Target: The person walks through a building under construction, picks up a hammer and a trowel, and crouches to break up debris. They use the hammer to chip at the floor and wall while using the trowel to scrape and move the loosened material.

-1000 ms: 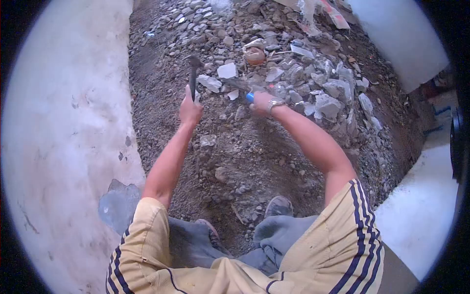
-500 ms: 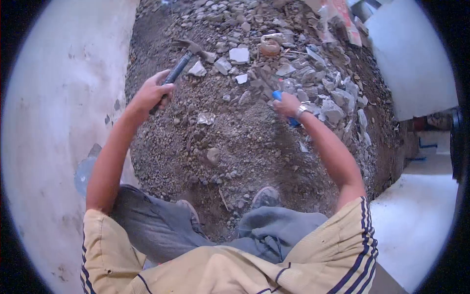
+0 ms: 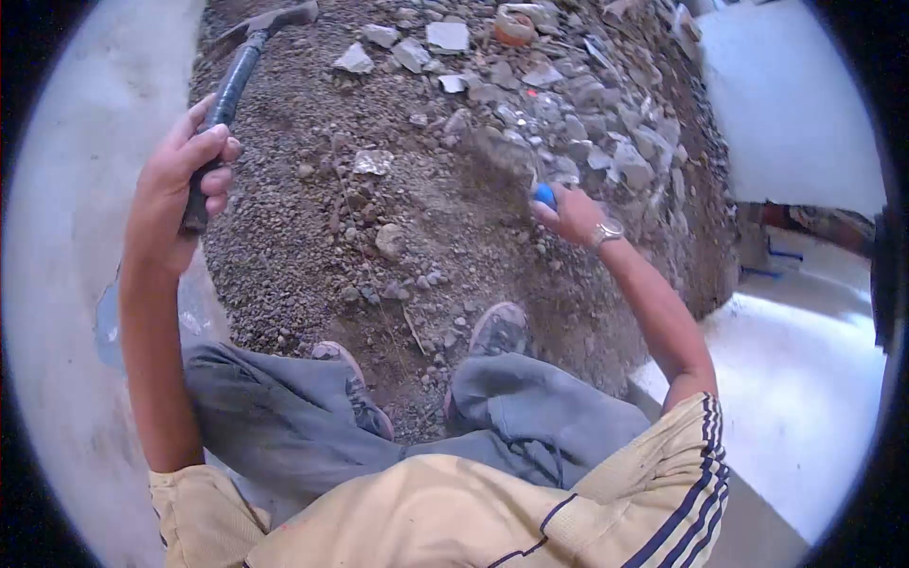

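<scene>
My left hand (image 3: 182,180) is wrapped round the dark handle of a claw hammer (image 3: 235,83), raised at the left with its metal head pointing away from me. My right hand (image 3: 575,216), with a watch (image 3: 608,230) on the wrist, grips a trowel (image 3: 543,196) by its blue handle. The trowel's grey blade is smeared by motion over the gravel, so its exact edge cannot be made out. White broken pieces (image 3: 447,37) and a pale flat stone (image 3: 373,162) lie on the gravel between the two tools.
A pale wall (image 3: 85,170) runs along the left side. Rubble (image 3: 630,166) is heaped at the right, with an orange-brown round object (image 3: 514,28) at the back. White slabs (image 3: 786,104) stand at the far right. My shoes (image 3: 500,331) rest on the gravel.
My left hand has drawn the hammer left and up, nearer to me. My right hand has shifted slightly down with the trowel, whose blade is now blurred. The whole view has moved.
</scene>
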Demonstrator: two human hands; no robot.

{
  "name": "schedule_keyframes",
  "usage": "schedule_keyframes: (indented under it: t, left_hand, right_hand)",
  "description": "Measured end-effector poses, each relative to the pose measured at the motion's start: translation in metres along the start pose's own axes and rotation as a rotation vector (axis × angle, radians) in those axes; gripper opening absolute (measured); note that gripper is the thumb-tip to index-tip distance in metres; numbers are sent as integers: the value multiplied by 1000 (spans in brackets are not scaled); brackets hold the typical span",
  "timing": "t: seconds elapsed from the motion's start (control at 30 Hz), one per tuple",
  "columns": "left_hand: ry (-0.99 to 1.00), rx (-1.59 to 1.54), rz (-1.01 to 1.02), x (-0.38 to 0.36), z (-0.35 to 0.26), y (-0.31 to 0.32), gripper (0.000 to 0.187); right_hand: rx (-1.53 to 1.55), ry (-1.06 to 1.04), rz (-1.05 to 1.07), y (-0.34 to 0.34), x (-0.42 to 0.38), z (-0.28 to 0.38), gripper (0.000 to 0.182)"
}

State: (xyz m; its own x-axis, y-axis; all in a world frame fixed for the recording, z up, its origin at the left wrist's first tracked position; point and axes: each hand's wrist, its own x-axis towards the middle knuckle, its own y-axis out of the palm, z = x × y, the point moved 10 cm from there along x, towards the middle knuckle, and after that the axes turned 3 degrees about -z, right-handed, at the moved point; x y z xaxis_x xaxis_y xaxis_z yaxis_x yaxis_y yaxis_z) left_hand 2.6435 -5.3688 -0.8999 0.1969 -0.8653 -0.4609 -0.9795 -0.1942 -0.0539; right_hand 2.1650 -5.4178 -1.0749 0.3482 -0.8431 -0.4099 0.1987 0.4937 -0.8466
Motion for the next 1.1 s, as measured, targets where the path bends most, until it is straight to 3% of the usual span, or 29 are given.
schedule_keyframes:
  t: [0.07,0.13,0.2,0.23,0.3,0.4,0.47,0.5,0.53,0.57,0.63,0.73,0.97,1.1]
  left_hand:
    - [-197,-506,69,-21,-6,45,25]
    - [-430,-854,254,-23,-7,86,21]
    - [-599,-988,591,-10,0,102,27]
    - [-681,-1061,759,-11,-1,116,31]
    - [-687,-1052,674,-14,3,119,21]
    - [-700,-1035,589,-11,12,98,19]
    - [-711,-1077,640,-11,13,94,18]
    - [-715,-1100,655,-11,13,89,18]
    - [-717,-1108,607,-13,13,86,14]
    - [-651,-1095,549,-13,10,78,14]
    - [-522,-1069,424,-18,3,60,12]
    - [-621,-1248,312,-40,-5,49,18]
    - [-436,-1331,310,-40,-18,30,14]
    - [-551,-1431,438,-39,-9,21,23]
  right_hand:
    - [-67,-6,-143,-14,-15,-1,41]
    - [236,152,-40,-24,-59,3,35]
    - [550,432,126,-5,-125,-9,23]
    - [627,594,72,-1,-160,-19,22]
    - [764,874,-34,13,-223,-27,20]
    - [1324,1173,-437,89,-279,-63,19]
    - [1625,1167,-490,149,-253,-60,18]
    - [1637,1090,-423,166,-222,-43,16]
    - [1488,1051,-543,162,-195,-19,16]
    - [1401,987,-604,191,-165,-38,17]
    - [1649,1015,-675,167,-130,23,19]
    - [1575,883,-592,164,-86,51,20]
    - [1351,567,-102,105,28,152,23]
    - [1538,614,-344,94,10,132,23]
